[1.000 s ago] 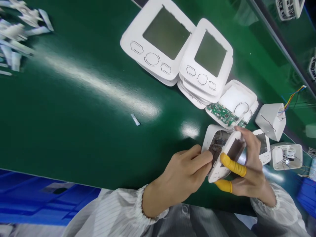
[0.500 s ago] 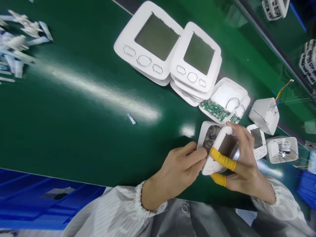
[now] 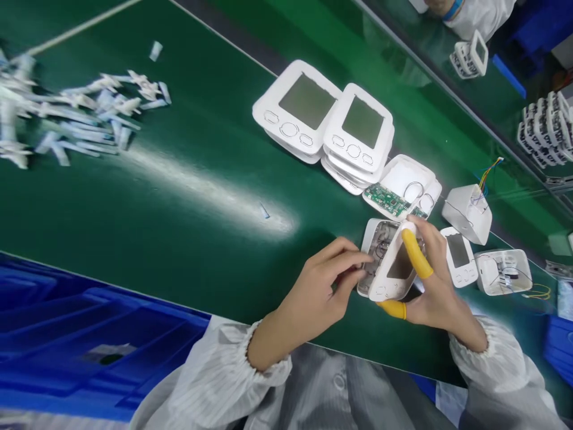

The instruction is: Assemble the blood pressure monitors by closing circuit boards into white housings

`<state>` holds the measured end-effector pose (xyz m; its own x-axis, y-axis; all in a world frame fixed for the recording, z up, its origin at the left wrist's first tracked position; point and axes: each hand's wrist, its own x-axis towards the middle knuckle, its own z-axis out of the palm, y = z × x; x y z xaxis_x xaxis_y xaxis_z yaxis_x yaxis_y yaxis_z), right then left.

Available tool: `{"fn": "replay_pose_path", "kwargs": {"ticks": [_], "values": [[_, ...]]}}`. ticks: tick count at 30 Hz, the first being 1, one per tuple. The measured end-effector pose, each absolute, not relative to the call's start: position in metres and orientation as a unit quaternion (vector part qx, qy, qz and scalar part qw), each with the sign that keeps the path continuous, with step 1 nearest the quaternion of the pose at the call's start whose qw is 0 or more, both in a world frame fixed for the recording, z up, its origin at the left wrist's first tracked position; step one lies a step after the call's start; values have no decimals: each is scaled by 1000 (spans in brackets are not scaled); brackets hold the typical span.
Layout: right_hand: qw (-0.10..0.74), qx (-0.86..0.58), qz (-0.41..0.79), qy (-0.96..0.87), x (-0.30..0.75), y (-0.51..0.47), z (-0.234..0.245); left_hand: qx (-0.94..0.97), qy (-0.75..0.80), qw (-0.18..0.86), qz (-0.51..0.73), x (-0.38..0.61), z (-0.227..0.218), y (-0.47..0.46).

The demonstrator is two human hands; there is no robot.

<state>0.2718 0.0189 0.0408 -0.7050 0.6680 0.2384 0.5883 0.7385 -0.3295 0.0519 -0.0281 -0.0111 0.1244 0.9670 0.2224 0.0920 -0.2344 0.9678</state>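
Observation:
My right hand (image 3: 432, 280), with yellow finger cots on two fingers, grips a white front cover (image 3: 394, 272) with a display window, tilted over an open white back shell (image 3: 378, 245) showing wires inside. My left hand (image 3: 320, 292) pinches the near edge of that back shell, fingers closed on it. Both hands sit near the front edge of the green conveyor belt (image 3: 179, 197).
Stacks of white display covers (image 3: 298, 110) (image 3: 358, 134) lie beyond, then an open housing with a green circuit board (image 3: 387, 200), a shell with coloured wires (image 3: 468, 212), another cover (image 3: 459, 257) and shell (image 3: 504, 272). White scraps (image 3: 80, 116) lie far left. Blue bins (image 3: 89, 334) sit near left.
The view has pulled back and tilted, showing more belt and scraps. My right index finger has lifted to lie across the cover's top; the cover is tilted more upright over the shell.

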Motion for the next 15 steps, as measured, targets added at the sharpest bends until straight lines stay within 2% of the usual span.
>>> {"fn": "replay_pose_path", "kwargs": {"ticks": [5, 11, 13, 15], "values": [[139, -334, 128, -923, 272, 18, 44, 560, 466, 481, 488, 53, -7, -39], [86, -332, 139, -929, 271, 19, 40, 566, 537, 423, 461, 69, -11, -46], [123, -346, 146, -919, 271, 17, 34, 591, 568, 361, 445, 71, -14, -46], [220, -393, 159, -878, 272, 9, 25, 621, 593, 288, 424, 72, -19, -46]]}}
